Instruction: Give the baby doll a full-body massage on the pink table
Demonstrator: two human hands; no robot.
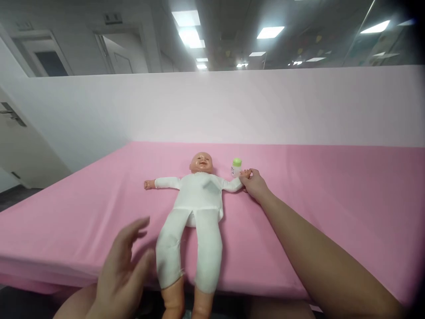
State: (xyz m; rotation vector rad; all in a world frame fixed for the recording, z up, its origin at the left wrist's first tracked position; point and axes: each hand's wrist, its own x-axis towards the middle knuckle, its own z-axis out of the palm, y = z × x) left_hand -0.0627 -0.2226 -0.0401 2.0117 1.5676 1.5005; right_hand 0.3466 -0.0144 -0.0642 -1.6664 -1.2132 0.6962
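A baby doll [202, 195] with a white cloth body lies on its back on the pink-covered table [259, 239], its arms spread and its lower legs past the front edge. My right hand [256, 184] is closed round the doll's hand on the right side of the view. Over the front of the table, left of the doll's legs, my left hand [122, 266] is held with thumb and fingers apart and nothing between them. A small bottle [236, 167] with a green cap stands just behind the doll's hand that I hold.
Behind the table runs a white wall [265, 106] with glass above it, showing ceiling lights. A door [20, 141] with a metal handle is at the far left. My own legs show below the table's front edge.
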